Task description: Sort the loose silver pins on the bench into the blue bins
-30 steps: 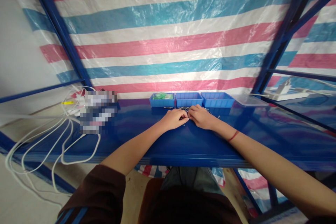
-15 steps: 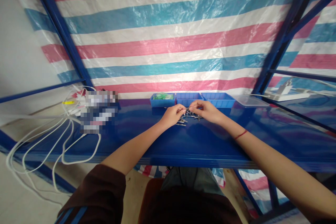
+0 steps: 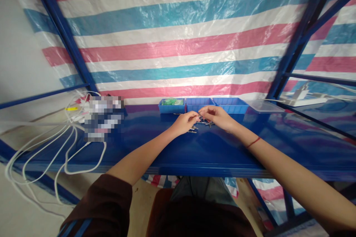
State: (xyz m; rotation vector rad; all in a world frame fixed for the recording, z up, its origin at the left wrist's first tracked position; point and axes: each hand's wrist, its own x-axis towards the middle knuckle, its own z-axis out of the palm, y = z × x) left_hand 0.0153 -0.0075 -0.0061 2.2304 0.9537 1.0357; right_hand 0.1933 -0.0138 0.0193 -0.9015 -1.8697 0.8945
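Note:
A loose pile of small, thin metal pieces (image 3: 205, 122) lies on the blue tabletop, partly covered by both hands. Over its left side, my left hand (image 3: 184, 122) is closed in a pinch, its fingertips almost meeting those of the other hand. My right hand (image 3: 216, 116) pinches from the right, thumb and fingers together above the pile. What sits between the fingertips is too small to name. A few slim metal pieces (image 3: 193, 129) lie just below my left hand.
Behind the hands stand a blue bin with green contents (image 3: 171, 105), a middle blue bin (image 3: 199, 102) and a right blue bin (image 3: 232, 106). A clear plastic lid (image 3: 265, 106) lies right of them. White cables (image 3: 68, 148) loop over the left end; a power strip (image 3: 304, 100) sits far right.
My fingertips have come closer together over the pile. My left hand has shifted slightly right; the bins stay where they were.

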